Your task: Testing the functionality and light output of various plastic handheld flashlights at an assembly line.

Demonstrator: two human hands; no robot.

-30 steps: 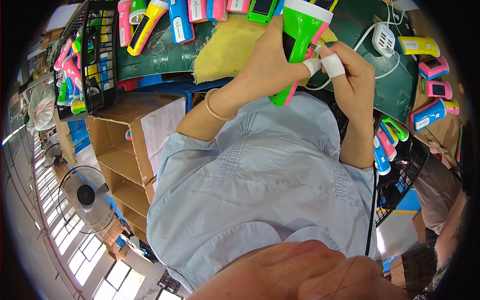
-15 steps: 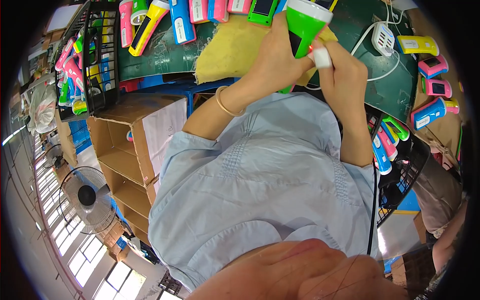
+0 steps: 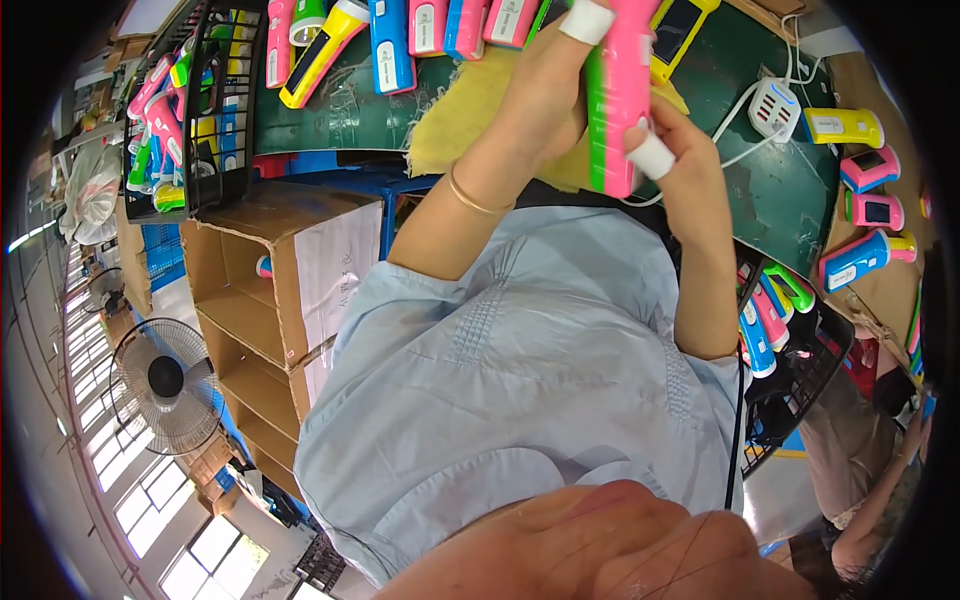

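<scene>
A pink and green flashlight [image 3: 626,100] is held over the green table, its pink side facing me. My left hand [image 3: 548,95], with a bangle on the wrist, is closed round its left side; a white-wrapped finger lies near its upper part. My right hand [image 3: 690,165] pinches the lower end, and a white wrap covers one of its digits there. Beneath the hands lies a yellow cloth [image 3: 455,125]. Just right of the flashlight is a yellow one with a dark panel [image 3: 680,38]. The flashlight's top end is cut off by the frame.
Several colourful flashlights [image 3: 392,50] line the far edge of the green table [image 3: 310,125]. A white charging hub [image 3: 775,108] with cables sits right. Black baskets of flashlights stand left [image 3: 205,190] and right [image 3: 800,390]. A cardboard shelf [image 3: 240,290] stands left. Another person [image 3: 850,450] is at right.
The flashlight has been turned from its green side to its pink side. My right hand has shifted down toward its lower end. The red glow near my fingers no longer shows.
</scene>
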